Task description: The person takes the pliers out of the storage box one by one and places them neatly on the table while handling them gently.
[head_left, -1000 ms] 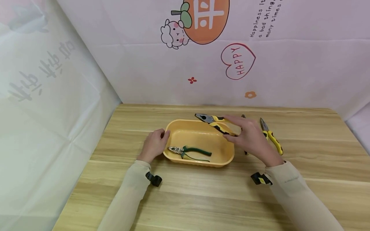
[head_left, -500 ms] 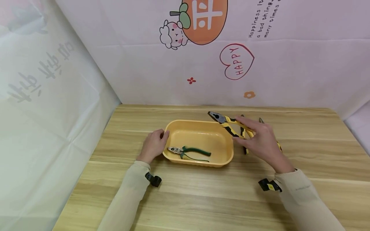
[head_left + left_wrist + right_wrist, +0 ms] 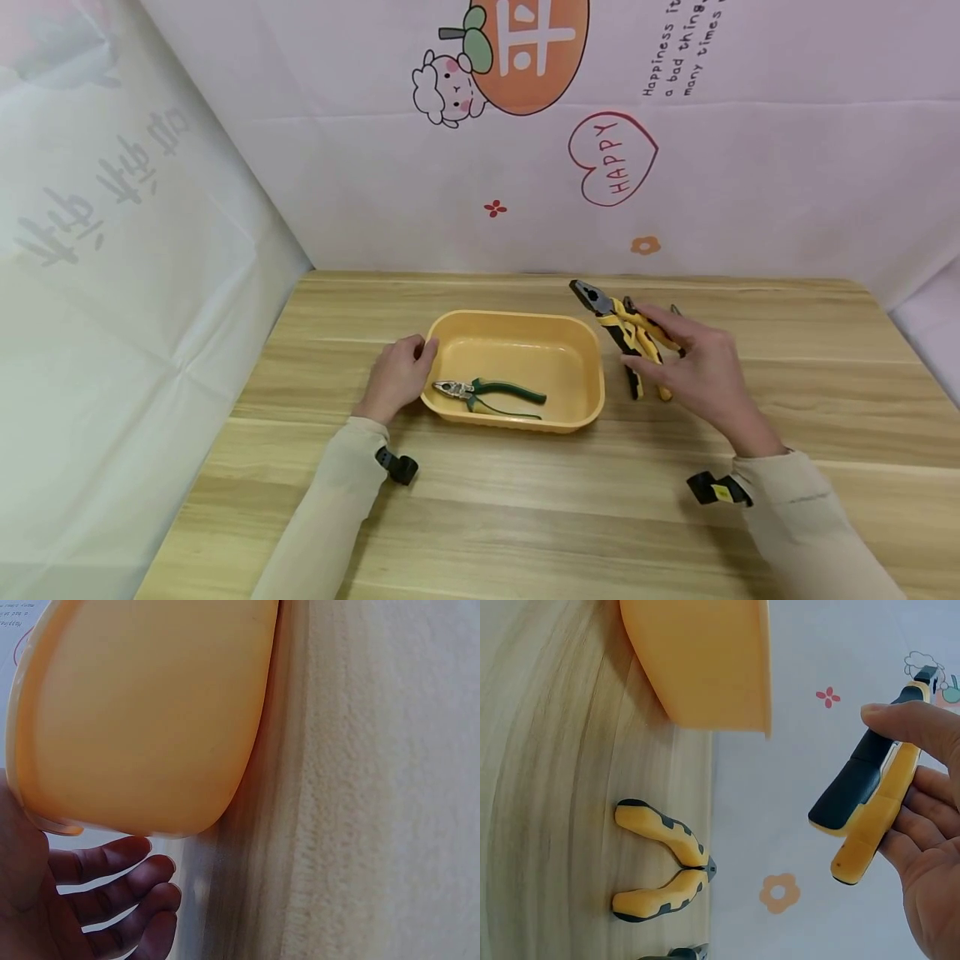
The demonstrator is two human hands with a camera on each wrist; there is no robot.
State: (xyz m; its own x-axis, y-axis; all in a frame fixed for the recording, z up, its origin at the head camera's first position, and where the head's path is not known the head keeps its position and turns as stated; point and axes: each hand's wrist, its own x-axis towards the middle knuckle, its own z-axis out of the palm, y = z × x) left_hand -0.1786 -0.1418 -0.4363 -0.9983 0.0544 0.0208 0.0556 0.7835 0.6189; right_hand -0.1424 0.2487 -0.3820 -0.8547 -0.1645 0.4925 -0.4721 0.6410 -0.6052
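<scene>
My left hand [image 3: 396, 379] grips the left rim of a yellow plastic basin [image 3: 517, 318], thumb over the edge and fingers outside. Green-handled pliers [image 3: 510, 388] lie in the basin, handles spread toward the right. Beyond the basin's right end, my right hand [image 3: 693, 367] holds yellow-and-black combination pliers [image 3: 596, 300] up off the table, jaws pointing back left. In the right wrist view, the thumb presses the black side of these pliers [image 3: 885, 799]. Behind them on the table lie other yellow-and-black pliers [image 3: 649, 823], handles apart.
A further pair of pliers [image 3: 676, 310] on the table shows only its tip past the right hand. The wooden table [image 3: 525, 517] runs back to a white printed cloth [image 3: 375, 192]. Another white cloth [image 3: 150, 333] hangs along the left side.
My right hand has moved right with the combination pliers, from over the basin's right end to beside it, now overlapping the pliers on the table. The left hand stays on the rim.
</scene>
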